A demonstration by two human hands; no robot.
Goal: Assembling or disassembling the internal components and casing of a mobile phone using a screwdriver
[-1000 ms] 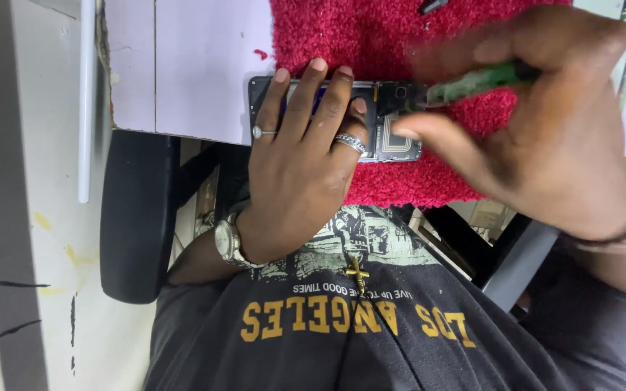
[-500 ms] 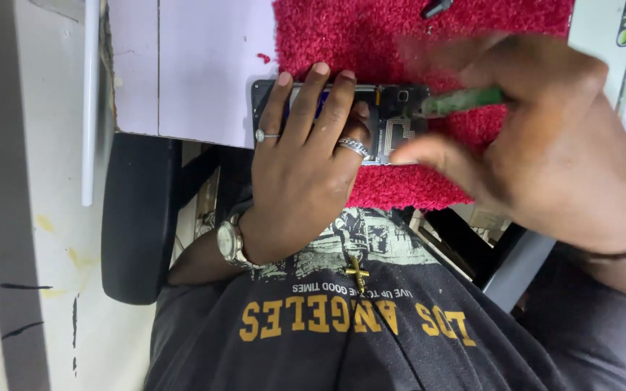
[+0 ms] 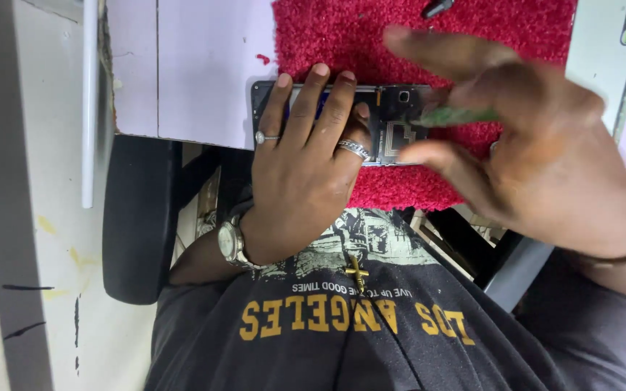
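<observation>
- The phone (image 3: 371, 123) lies with its back off on the red mat (image 3: 487, 43), at the near edge of the desk (image 3: 197, 72), with its left end hanging past the mat onto the bare desk top.
- The left hand (image 3: 306, 166) lies flat over the phone's left half, fingers spread along it and pressing down; it pins rather than pinches, so the grip here is only weight from above.
- The right hand (image 3: 537, 145) is blurred. Its grip looks to be thumb and forefinger pinching a thin green tool (image 3: 454, 116), the other fingers fanned out; how firmly it pinches cannot be told.
- The tool's tip sits at the exposed top of the phone, just beside the camera opening (image 3: 403, 95).
- Risk, as I judge it: if the tip skids, it could scratch the bare board or the camera, since the right hand has nothing to brace on.
- Risk: the phone lies so near the desk's edge that a sideways push against a merely pressing hand could slide it off toward the lap.
- Risk: the left fingertips cover part of the open back, so a slip could jab them.
- A small dark part (image 3: 436, 7) lies loose on the mat's far side and could get lost in the pile.
</observation>
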